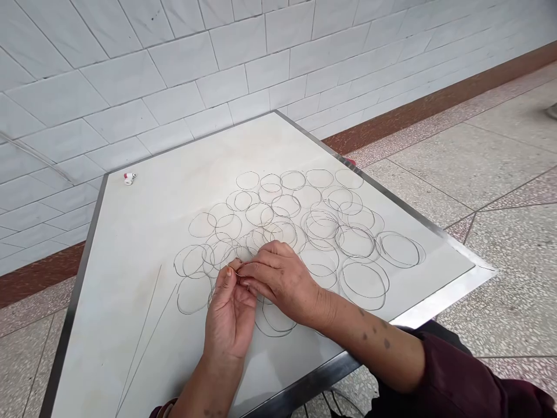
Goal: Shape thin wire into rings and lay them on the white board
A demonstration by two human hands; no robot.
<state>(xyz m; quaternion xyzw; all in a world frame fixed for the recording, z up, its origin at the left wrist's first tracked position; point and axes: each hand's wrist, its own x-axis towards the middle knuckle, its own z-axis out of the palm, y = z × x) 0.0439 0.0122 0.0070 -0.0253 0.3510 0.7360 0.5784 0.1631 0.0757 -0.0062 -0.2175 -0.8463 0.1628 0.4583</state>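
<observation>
My left hand (pixel 230 313) is palm up near the table's front, its thumb and fingertips pinched together on a thin wire (pixel 239 275). From the right, my right hand (pixel 282 278) meets it, fingers closed on the same wire, of which only a short piece shows between the fingertips. Beneath and beyond both hands lie several thin wire rings (pixel 319 223), many overlapping one another. To the left of my left hand, two straight wires (pixel 143 337) rest on the table, nearly meeting at their lower ends. How the held wire runs behind my fingers is hidden.
The white table (pixel 174 191) has a metal edge (pixel 418 215) and stands against a tiled wall (pixel 183 64). A small red and white object (pixel 129 178) sits at its far left corner. Speckled floor (pixel 517 261) lies to the right. Dark cables (pixel 333 403) hang below the front edge.
</observation>
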